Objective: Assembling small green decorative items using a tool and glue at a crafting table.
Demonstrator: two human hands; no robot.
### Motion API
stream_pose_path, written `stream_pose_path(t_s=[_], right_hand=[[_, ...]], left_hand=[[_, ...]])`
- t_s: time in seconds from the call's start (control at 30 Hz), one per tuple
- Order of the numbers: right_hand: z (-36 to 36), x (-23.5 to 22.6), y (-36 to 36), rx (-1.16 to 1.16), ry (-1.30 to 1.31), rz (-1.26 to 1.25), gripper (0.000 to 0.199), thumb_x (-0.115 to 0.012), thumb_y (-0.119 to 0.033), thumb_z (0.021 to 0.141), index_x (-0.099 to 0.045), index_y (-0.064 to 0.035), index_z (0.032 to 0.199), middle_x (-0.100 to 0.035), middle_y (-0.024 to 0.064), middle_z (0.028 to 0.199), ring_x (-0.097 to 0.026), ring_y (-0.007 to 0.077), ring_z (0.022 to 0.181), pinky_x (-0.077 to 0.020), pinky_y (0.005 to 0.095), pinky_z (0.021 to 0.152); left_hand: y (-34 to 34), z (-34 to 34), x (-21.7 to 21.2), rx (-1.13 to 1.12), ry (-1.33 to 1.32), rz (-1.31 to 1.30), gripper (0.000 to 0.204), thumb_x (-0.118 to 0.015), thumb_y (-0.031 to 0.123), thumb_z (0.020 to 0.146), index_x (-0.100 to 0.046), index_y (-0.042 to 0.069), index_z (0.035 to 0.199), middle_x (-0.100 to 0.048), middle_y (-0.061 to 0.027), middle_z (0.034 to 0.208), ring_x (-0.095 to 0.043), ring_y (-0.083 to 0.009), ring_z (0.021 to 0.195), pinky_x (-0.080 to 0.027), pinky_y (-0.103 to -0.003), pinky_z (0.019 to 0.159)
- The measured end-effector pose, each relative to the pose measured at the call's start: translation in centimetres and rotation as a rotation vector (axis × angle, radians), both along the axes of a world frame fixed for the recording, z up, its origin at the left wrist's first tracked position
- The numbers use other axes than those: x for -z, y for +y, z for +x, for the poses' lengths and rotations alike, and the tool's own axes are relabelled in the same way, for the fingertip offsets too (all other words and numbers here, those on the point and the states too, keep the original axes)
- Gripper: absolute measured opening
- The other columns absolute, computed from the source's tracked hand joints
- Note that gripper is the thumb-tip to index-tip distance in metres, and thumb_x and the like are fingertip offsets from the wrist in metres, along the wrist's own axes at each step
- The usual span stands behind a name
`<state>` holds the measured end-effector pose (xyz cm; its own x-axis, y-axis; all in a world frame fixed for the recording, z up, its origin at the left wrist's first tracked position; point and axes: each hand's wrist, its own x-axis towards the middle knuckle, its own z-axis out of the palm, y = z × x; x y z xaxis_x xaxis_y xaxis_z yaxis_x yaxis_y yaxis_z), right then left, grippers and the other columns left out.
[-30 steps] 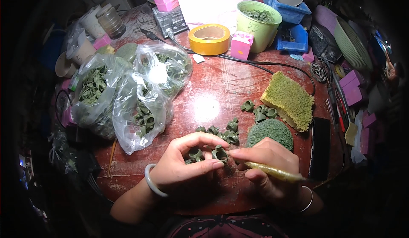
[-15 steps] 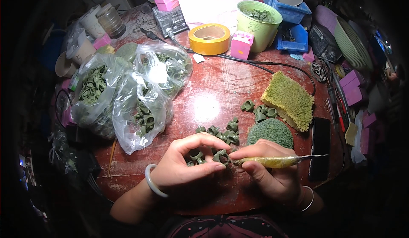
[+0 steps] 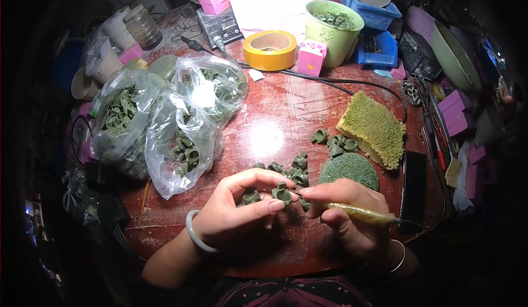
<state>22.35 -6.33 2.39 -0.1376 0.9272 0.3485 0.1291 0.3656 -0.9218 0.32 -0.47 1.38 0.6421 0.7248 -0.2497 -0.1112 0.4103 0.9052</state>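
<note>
Red tabletop [image 3: 286,120]; right hand [image 3: 352,216] closed around yellow tool [image 3: 360,213], long axis left-right, tip leftward.

A single head-worn fisheye view looks steeply down from close above the round red counter [image 3: 286,114], forearms entering from the lower edge, straight edges bowing and the surroundings darkening toward the picture's rim
</note>
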Motion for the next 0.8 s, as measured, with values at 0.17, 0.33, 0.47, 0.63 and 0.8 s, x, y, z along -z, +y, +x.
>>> stream_pose_path(t_s=[0.17, 0.33, 0.47, 0.63, 0.8], right_hand=[[0.18, 0.09, 0.21, -0.010, -0.106, 0.083, 0.024, -0.068, -0.018, 0.091, -0.068, -0.0005, 0.108, -0.066, 0.0106, 0.080, -0.061, 0.0189, 0.064, -0.0476, 0.0287, 0.058], [0.15, -0.14, 0.48, -0.025, -0.184, 0.144, 0.023, -0.070, -0.015, 0.089, -0.068, -0.0018, 0.107, -0.067, 0.0104, 0.082, -0.061, 0.0206, 0.062, -0.0477, 0.0293, 0.057], [0.05, -0.41, 0.40, -0.013, -0.188, 0.126, 0.022, -0.072, -0.013, 0.087, -0.068, -0.0024, 0.106, -0.068, 0.0106, 0.083, -0.063, 0.0216, 0.064, -0.0488, 0.0302, 0.057], [0.13, -0.67, 0.33, -0.017, -0.193, 0.123, 0.023, -0.072, -0.013, 0.087, -0.068, -0.0023, 0.106, -0.068, 0.0112, 0.084, -0.064, 0.0217, 0.065, -0.0496, 0.0302, 0.058], [0.22, -0.72, 0.09, -0.024, -0.164, 0.072, 0.025, -0.068, -0.019, 0.091, -0.067, 0.0026, 0.105, -0.070, 0.0149, 0.088, -0.063, 0.0197, 0.068, -0.0480, 0.0292, 0.062]], left_hand=[[-0.06, -0.03, 0.13, -0.002, -0.034, -0.050, 0.033, -0.066, 0.002, 0.088, -0.056, -0.004, 0.118, -0.063, -0.0070, 0.089, -0.058, -0.0102, 0.067, -0.047, -0.023, 0.062], [-0.06, -0.24, 0.40, -0.004, -0.024, -0.048, 0.031, -0.067, 0.003, 0.087, -0.056, -0.002, 0.115, -0.063, -0.0071, 0.088, -0.058, -0.0101, 0.066, -0.047, -0.023, 0.062], [0.16, -0.43, 0.40, 0.018, -0.032, -0.076, 0.028, -0.068, 0.003, 0.087, -0.055, -0.001, 0.112, -0.063, -0.0074, 0.090, -0.059, -0.0104, 0.069, -0.048, -0.023, 0.063], [0.21, -0.52, 0.66, 0.002, -0.103, -0.113, 0.027, -0.068, 0.002, 0.086, -0.055, -0.001, 0.109, -0.063, -0.0096, 0.098, -0.062, -0.0135, 0.078, -0.052, -0.027, 0.070], [0.20, -0.42, 0.66, 0.013, -0.139, -0.130, 0.030, -0.067, 0.002, 0.087, -0.055, -0.003, 0.114, -0.063, -0.0116, 0.105, -0.064, -0.0161, 0.082, -0.054, -0.029, 0.075]])
